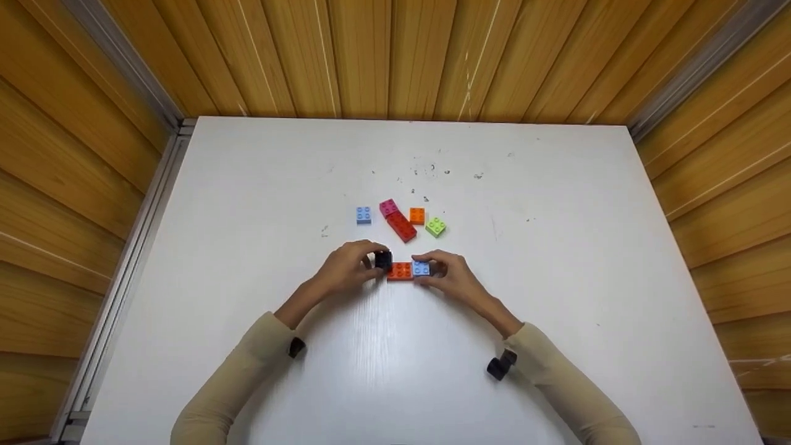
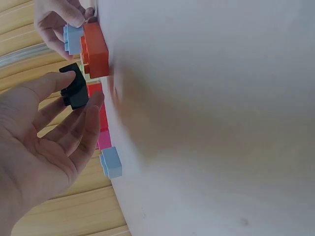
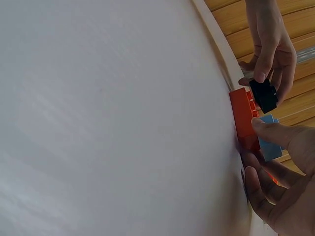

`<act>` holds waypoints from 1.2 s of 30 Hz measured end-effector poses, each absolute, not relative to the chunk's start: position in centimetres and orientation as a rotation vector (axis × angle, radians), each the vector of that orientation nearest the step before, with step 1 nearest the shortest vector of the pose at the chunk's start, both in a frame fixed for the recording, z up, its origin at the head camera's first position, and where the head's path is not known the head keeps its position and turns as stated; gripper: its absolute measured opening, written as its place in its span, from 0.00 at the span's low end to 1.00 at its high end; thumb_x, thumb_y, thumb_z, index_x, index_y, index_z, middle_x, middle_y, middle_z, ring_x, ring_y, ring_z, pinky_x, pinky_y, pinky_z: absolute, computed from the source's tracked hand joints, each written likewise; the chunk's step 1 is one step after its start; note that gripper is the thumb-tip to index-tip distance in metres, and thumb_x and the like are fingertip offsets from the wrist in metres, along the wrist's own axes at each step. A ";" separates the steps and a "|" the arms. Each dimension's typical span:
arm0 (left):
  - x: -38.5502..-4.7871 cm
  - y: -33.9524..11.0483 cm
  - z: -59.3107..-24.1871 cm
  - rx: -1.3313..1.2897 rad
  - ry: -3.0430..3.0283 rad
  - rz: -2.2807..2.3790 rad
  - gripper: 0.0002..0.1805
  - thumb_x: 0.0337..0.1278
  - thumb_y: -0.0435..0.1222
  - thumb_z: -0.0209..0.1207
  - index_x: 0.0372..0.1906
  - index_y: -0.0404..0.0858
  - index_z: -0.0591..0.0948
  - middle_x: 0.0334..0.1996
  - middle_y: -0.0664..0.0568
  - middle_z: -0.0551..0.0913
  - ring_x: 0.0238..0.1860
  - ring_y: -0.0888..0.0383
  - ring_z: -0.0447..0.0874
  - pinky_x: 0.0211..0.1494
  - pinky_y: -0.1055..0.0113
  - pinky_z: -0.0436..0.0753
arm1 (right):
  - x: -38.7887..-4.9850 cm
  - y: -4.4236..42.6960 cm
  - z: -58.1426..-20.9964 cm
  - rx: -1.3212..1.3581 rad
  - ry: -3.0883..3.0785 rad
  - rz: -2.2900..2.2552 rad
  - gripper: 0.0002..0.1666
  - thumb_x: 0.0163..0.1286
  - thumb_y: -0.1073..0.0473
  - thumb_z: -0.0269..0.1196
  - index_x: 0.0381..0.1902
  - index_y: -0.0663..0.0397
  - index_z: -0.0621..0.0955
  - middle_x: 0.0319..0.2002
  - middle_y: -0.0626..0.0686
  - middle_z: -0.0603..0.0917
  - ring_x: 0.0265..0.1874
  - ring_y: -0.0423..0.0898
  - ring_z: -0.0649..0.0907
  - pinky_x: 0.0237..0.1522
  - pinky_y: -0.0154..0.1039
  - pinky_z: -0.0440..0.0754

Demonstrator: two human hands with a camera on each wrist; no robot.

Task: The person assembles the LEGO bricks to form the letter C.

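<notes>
L hand [image 1: 351, 267] pinching blk 2x2 brick [image 1: 384, 259], R hand [image 1: 456, 275] gripping lt-blue 2x2 brick [image 1: 421, 268], both at orange-red brick [image 1: 398, 271].
Blk brick's tilted, at L end of orange-red brick; can't tell if touching. Lt-blue brick sits on top of R end, R thumb on its near side. Orange-red brick's on white table [image 1: 556, 278], btwn hands. Farther out, L to R: 2nd lt-blue brick [image 1: 363, 216], pink brick [image 1: 388, 207] touching far end of slanted red brick [image 1: 401, 227], then orange 2x2 [image 1: 417, 216], w/ lime brick [image 1: 435, 227] just beside, a bit nearer.
</notes>
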State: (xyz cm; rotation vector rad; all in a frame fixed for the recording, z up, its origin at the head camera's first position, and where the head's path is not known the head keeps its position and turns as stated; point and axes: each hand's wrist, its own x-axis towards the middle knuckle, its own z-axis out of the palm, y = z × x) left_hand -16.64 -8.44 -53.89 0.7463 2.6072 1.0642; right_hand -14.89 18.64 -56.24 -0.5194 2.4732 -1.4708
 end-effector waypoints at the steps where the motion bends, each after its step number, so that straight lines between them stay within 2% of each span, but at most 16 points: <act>1: -16.6 -8.4 -53.9 0.760 2.609 1.043 0.22 0.62 0.34 0.68 0.61 0.37 0.82 0.50 0.44 0.87 0.44 0.49 0.87 0.48 0.56 0.86 | -14.9 18.6 -56.2 -0.518 2.471 -1.473 0.27 0.61 0.69 0.73 0.59 0.63 0.83 0.50 0.63 0.87 0.40 0.59 0.82 0.42 0.34 0.78; 4: -16.5 -8.2 -54.1 0.789 2.616 0.988 0.23 0.61 0.35 0.69 0.62 0.38 0.82 0.50 0.44 0.87 0.43 0.50 0.86 0.47 0.57 0.85 | -14.9 18.6 -56.2 -0.520 2.470 -1.470 0.27 0.61 0.69 0.73 0.59 0.64 0.82 0.51 0.64 0.87 0.41 0.60 0.82 0.42 0.35 0.79; 12: -16.1 -7.9 -54.2 0.803 2.646 0.932 0.24 0.60 0.36 0.70 0.62 0.42 0.84 0.52 0.44 0.87 0.42 0.51 0.83 0.47 0.56 0.83 | -15.0 18.8 -56.4 -0.518 2.464 -1.458 0.26 0.62 0.65 0.74 0.59 0.58 0.84 0.50 0.59 0.88 0.41 0.53 0.83 0.42 0.30 0.78; 20: -16.0 -7.6 -54.3 0.787 2.646 0.961 0.22 0.59 0.39 0.71 0.59 0.42 0.86 0.46 0.47 0.89 0.38 0.54 0.82 0.43 0.61 0.81 | -14.9 18.9 -56.3 -0.567 2.474 -1.468 0.26 0.61 0.65 0.74 0.58 0.58 0.85 0.47 0.59 0.89 0.36 0.45 0.81 0.40 0.29 0.78; 23: -16.0 -7.6 -54.3 0.747 2.645 0.988 0.22 0.58 0.38 0.72 0.58 0.42 0.86 0.45 0.48 0.90 0.36 0.56 0.82 0.41 0.63 0.81 | -15.0 18.8 -56.4 -0.559 2.468 -1.476 0.25 0.61 0.65 0.74 0.57 0.58 0.85 0.47 0.59 0.89 0.36 0.45 0.81 0.40 0.28 0.78; 30: -15.8 -7.4 -54.5 0.664 2.654 1.018 0.23 0.53 0.36 0.75 0.57 0.43 0.87 0.46 0.50 0.90 0.35 0.58 0.82 0.40 0.65 0.80 | -15.0 18.6 -56.5 -0.537 2.465 -1.482 0.26 0.60 0.66 0.75 0.57 0.60 0.84 0.49 0.61 0.88 0.40 0.54 0.83 0.42 0.30 0.79; 36: -15.8 -7.2 -54.6 0.668 2.678 1.001 0.23 0.52 0.37 0.76 0.56 0.43 0.88 0.46 0.52 0.91 0.34 0.58 0.81 0.39 0.66 0.78 | -15.1 18.6 -56.3 -0.537 2.478 -1.470 0.25 0.59 0.66 0.75 0.56 0.59 0.85 0.49 0.60 0.88 0.40 0.50 0.84 0.42 0.30 0.80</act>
